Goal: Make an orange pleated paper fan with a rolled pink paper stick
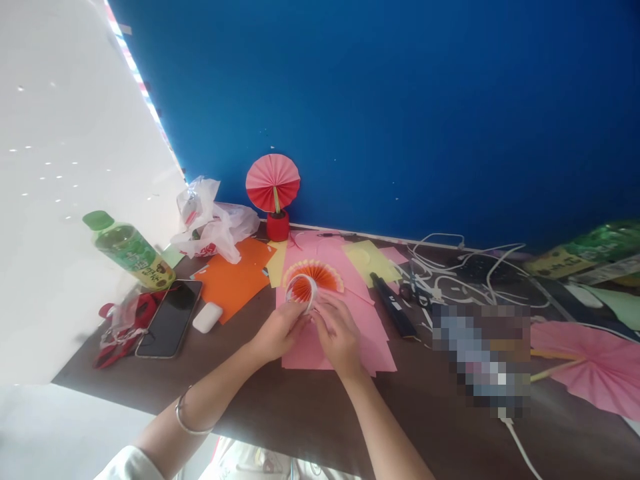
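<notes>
A white ring, looking like a roll of tape [315,293], is held upright between my two hands, above pink paper sheets [345,343]. The fingers of my left hand [280,328] close on its lower left side. My right hand [340,330] pinches at its lower right edge. Just behind the ring, and seen through it, lies a folded orange fan with a pale yellow scalloped rim [327,275]. Which fingertips touch the tape is partly blurred.
Left are a green-capped bottle [133,250], phone [170,319], white case [207,317] and orange paper [237,273]. A round paper fan [273,181] stands behind. Right are a black tool [393,307], white cables [493,283] and a pink fan [595,367].
</notes>
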`<state>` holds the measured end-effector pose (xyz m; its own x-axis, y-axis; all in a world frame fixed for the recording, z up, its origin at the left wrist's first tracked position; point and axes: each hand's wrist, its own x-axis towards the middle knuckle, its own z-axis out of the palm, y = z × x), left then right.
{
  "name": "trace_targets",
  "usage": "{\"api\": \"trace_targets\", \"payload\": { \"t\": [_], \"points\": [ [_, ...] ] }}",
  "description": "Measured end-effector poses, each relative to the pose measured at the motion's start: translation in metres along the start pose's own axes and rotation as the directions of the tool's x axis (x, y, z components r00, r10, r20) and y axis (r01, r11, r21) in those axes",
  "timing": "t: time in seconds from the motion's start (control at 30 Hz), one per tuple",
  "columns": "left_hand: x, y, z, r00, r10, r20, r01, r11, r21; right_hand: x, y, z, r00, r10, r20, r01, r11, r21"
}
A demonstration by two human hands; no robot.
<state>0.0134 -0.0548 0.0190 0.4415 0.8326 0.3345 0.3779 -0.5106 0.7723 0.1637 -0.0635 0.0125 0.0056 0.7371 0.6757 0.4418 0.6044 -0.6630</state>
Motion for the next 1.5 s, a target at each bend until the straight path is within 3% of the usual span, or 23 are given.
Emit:
{"api": "trace_targets", "payload": {
  "t": [0.1, 0.37, 0.67, 0.8, 0.97, 1.13, 1.27, 1.37, 1.5],
  "points": [
    [0.0, 0.001, -0.001, 1.0, 0.0, 0.006, 0.0, 1.0, 0.011, -0.002, 0.005, -0.002, 0.992, -0.116, 0.041, 0.12, 0.984, -0.128],
    [-0.002, 0.006, -0.007, 0.998, 0.019, 0.065, -0.016, 0.999, -0.05, -0.004, 0.01, -0.004, 0.971, -0.195, 0.137, 0.223, 0.946, -0.235],
    [-0.001, 0.004, -0.005, 0.995, -0.003, 0.1, 0.005, 1.0, -0.019, -0.003, 0.008, -0.004, 0.983, -0.162, 0.087, 0.178, 0.955, -0.236],
    [-0.003, 0.007, -0.008, 0.991, -0.072, 0.114, 0.083, 0.993, -0.089, 0.0, 0.001, -0.003, 0.994, -0.094, 0.059, 0.103, 0.982, -0.161],
    [0.0, 0.016, -0.011, 0.983, -0.003, 0.184, 0.046, 0.973, -0.228, 0.002, -0.003, -0.001, 0.995, 0.057, 0.082, -0.05, 0.996, -0.078],
    [0.001, 0.01, -0.009, 0.988, 0.025, 0.151, -0.002, 0.989, -0.15, 0.002, -0.006, -0.001, 0.986, 0.164, 0.015, -0.164, 0.986, 0.036],
    [-0.001, 0.003, -0.007, 0.984, -0.032, 0.173, 0.058, 0.987, -0.151, 0.005, -0.014, -0.004, 0.97, 0.235, 0.054, -0.241, 0.959, 0.149],
    [-0.001, 0.003, -0.007, 0.986, -0.046, 0.16, 0.065, 0.991, -0.115, 0.006, -0.015, -0.003, 0.912, 0.394, 0.112, -0.41, 0.869, 0.277],
    [0.0, 0.009, -0.01, 0.983, 0.001, 0.182, 0.015, 0.996, -0.087, 0.004, -0.006, 0.001, 0.77, 0.606, 0.2, -0.613, 0.614, 0.497]
  ]
}}
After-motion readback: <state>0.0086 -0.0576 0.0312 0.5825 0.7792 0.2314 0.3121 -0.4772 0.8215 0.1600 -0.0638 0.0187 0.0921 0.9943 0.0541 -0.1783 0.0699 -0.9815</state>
